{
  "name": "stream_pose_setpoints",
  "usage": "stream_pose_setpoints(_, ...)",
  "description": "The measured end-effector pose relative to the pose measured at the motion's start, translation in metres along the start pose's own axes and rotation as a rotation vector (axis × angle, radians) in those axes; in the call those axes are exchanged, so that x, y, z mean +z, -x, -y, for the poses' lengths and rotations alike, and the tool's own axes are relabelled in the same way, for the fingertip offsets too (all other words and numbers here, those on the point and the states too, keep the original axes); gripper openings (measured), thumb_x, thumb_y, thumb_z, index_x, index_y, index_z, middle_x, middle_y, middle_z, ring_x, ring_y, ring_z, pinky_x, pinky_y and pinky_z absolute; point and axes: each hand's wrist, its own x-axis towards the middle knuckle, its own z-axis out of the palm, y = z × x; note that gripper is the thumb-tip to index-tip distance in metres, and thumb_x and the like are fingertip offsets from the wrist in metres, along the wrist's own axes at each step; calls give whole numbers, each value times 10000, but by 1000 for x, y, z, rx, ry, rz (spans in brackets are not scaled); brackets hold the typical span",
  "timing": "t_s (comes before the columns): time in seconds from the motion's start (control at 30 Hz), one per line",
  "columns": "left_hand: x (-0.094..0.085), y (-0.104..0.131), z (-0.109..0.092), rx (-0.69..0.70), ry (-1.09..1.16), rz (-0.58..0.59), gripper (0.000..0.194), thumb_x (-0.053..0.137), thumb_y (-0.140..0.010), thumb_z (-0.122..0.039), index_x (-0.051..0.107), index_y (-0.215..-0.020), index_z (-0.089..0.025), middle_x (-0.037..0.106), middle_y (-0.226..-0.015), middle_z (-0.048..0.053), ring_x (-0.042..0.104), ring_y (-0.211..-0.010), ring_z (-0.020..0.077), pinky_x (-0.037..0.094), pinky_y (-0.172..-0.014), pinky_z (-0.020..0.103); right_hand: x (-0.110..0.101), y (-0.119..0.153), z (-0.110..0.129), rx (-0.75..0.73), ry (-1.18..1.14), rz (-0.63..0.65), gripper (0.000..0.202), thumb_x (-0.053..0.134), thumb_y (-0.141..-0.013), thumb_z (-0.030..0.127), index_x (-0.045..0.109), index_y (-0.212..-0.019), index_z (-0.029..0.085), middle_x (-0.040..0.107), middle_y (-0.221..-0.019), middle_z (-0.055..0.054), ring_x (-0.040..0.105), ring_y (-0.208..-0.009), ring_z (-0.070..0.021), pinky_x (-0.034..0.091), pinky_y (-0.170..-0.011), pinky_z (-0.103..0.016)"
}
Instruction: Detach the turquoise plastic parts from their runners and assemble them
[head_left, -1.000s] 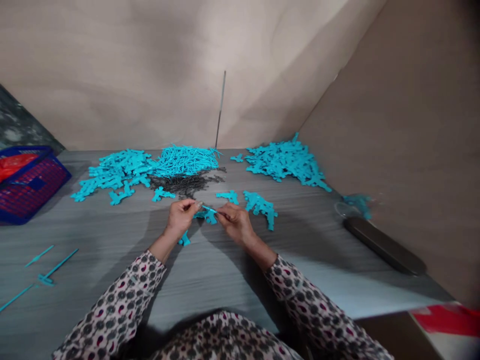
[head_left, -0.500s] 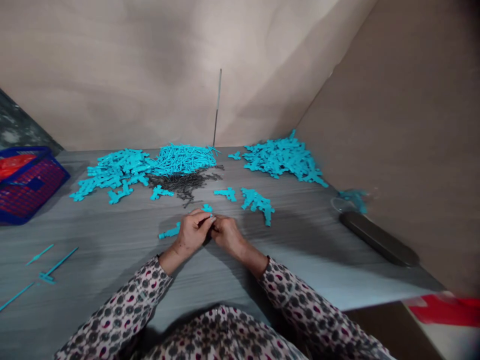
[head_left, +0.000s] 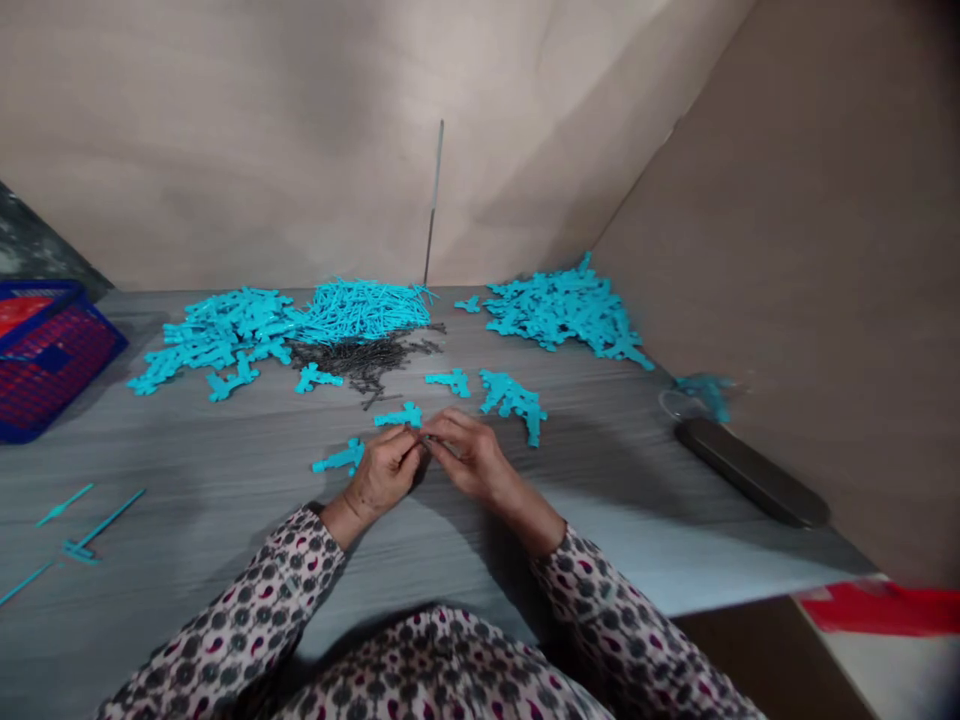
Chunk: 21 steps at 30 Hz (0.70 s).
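My left hand (head_left: 385, 472) is closed in a pinch low over the grey table, its fingertips meeting those of my right hand. My right hand (head_left: 474, 458) pinches at the same spot with thumb and index finger. What lies between the fingertips is too small and covered to make out. Just beyond the left fingers lies a turquoise plastic piece (head_left: 399, 415) with short branches. Another turquoise piece (head_left: 339, 457) rests left of that hand, partly behind it. Farther out are a single turquoise piece (head_left: 448, 381) and a small cluster of them (head_left: 514, 398).
Along the back lie a left heap of turquoise pieces (head_left: 225, 330), thin turquoise sticks (head_left: 364, 308), dark thin pins (head_left: 352, 362) and a right heap (head_left: 562, 310). A blue basket (head_left: 56, 365) stands left, near loose sticks (head_left: 105, 525). A dark elongated case (head_left: 750, 472) lies right.
My right hand has shifted slightly right and its fingers have straightened somewhat. The turquoise piece beyond the left fingers now shows more fully. The view has tilted slightly.
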Motion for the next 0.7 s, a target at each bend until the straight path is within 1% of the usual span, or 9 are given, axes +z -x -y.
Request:
stream_pose_setpoints(0.1,2,-1,1,-5,1,28,226,463,-930,-236,670,-850,-195,634,-754,39,598,-726,162,484,-695,276,0,0,3,-13,77,44,177,475,-937,142,628,-875,204,613,-844,-66,601,-800,-178,489,-736,-280)
stream_pose_setpoints(0.23,3,-1,2,-23,-8,73,183,510,-932,-258,681,-951,-195,658,-804,43,615,-766,168,486,-726,281,-6,4,0,33,172,87,207,469,-931,106,614,-813,195,609,-811,-62,579,-766,-172,459,-716,-266)
stream_pose_setpoints(0.33,1,1,4,-56,-105,122,181,536,-932,-292,691,-907,-202,662,-790,41,616,-758,171,480,-712,280,-12,8,-4,87,262,176,218,473,-910,72,603,-781,189,599,-763,-48,555,-710,-162,420,-662,-251)
stream_pose_setpoints(0.4,-2,2,5,-71,-201,148,180,548,-926,-303,698,-896,-209,672,-815,47,621,-780,179,479,-718,284,-13,9,-7,109,299,210,227,471,-893,52,593,-757,185,591,-730,-40,542,-675,-156,396,-632,-246)
stream_pose_setpoints(0.47,-5,3,7,-83,-291,154,167,556,-917,-285,705,-913,-210,683,-866,61,629,-820,194,484,-736,295,-14,10,-11,121,299,197,225,471,-875,40,591,-750,182,598,-731,-41,546,-676,-155,391,-633,-244)
stream_pose_setpoints(0.57,-10,4,9,-96,-370,144,154,559,-902,-239,709,-915,-207,689,-930,73,634,-871,210,493,-764,308,-13,9,-17,110,245,130,209,483,-843,40,593,-732,179,606,-724,-39,547,-668,-149,396,-638,-243)
stream_pose_setpoints(0.7,-17,5,8,-99,-348,96,166,549,-900,-218,708,-945,-206,687,-939,69,641,-885,205,499,-781,304,-9,8,-22,80,123,50,197,488,-825,58,598,-717,183,602,-678,-16,537,-628,-135,393,-617,-232)
